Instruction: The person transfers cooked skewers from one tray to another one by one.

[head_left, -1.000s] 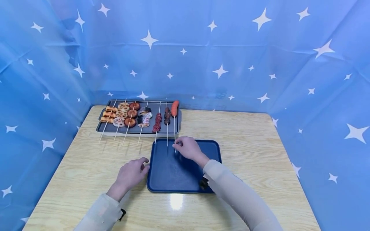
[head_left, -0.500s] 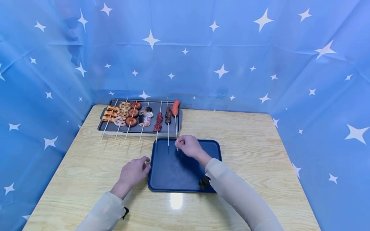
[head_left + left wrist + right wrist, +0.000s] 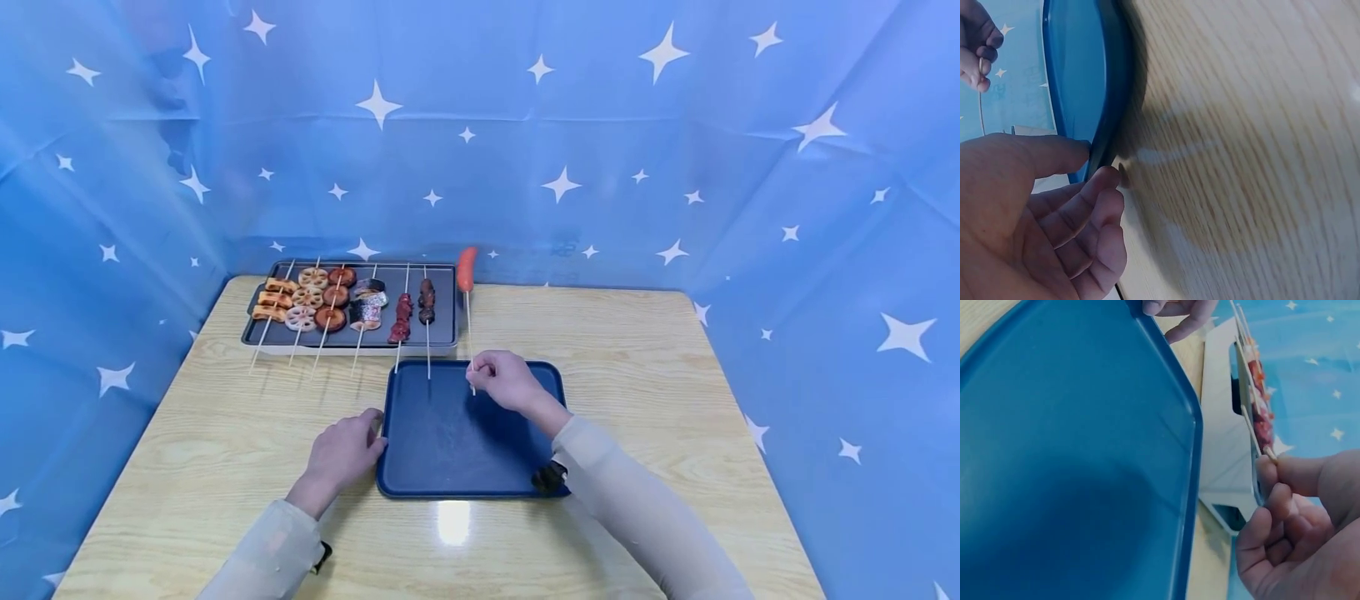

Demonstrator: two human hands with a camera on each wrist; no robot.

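In the head view, my right hand [image 3: 506,383] pinches the lower end of a sausage skewer [image 3: 467,271] between thumb and fingertips. Its red sausage end points away, beyond the right edge of the grill tray. Below this hand lies a dark blue tray [image 3: 457,442] on the table. At the tray's left rim is my left hand [image 3: 341,458]. The left wrist view shows its thumb [image 3: 1063,156] on the rim's inner side and its forefinger against the outer side.
A dark grill tray [image 3: 386,337] at the back left carries several skewers, among them lotus root slices [image 3: 306,297], mushroom [image 3: 336,296] and red meat [image 3: 401,319]. Their sticks reach over its front edge. A blue starred curtain [image 3: 480,167] surrounds the wooden table [image 3: 637,375].
My right hand has lifted the sausage skewer off the grill tray and moved it to the right, past that tray's edge. My left hand stays at the blue tray's rim.
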